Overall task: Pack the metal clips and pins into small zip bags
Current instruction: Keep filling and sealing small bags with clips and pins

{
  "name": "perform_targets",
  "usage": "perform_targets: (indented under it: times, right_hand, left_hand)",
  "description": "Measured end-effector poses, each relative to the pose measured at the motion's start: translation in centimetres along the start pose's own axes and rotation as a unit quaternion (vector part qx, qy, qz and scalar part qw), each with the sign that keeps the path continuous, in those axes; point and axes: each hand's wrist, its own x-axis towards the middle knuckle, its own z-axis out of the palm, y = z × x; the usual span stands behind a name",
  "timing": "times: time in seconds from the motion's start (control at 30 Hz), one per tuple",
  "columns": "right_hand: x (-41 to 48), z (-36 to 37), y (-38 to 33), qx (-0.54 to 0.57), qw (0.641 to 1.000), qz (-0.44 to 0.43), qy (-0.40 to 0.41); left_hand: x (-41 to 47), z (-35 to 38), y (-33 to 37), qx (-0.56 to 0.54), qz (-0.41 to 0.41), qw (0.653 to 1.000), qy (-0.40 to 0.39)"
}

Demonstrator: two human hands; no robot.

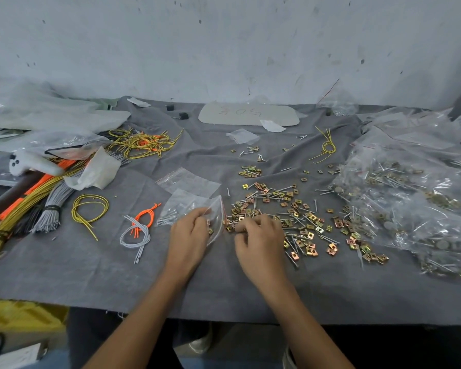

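Note:
A small clear zip bag [194,209] with a red seal line lies on the grey cloth, with several pins inside. My left hand [188,237] pinches its open mouth. Just right of the bag, my right hand [258,239] has its fingers curled over the near edge of a loose pile of brass-coloured metal clips and thin silver pins [290,211]. Whether it holds clips I cannot tell. More empty zip bags [189,181] lie just behind the held bag.
Large clear bags of packed clips and pins [410,198] fill the right side. Bundles of yellow, orange and grey wires [37,201] lie left, with loose wire loops [89,209] nearby. A white controller [30,162] sits at far left. The table's front edge is close to me.

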Motion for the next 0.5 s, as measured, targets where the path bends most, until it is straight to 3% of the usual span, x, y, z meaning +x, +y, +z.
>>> perform_targets:
  times: [0.13,0.5]
  right_hand:
    - [0.16,0.32,-0.27,-0.070,0.996,-0.029,-0.040]
    - [0.40,0.78,-0.04,-0.079,0.996,-0.026,-0.038]
  left_hand:
    - [0.09,0.01,-0.13,0.000,0.006,1.000,0.000]
    - [0.03,-0.14,-0.01,0.008,-0.006,1.000,-0.007]
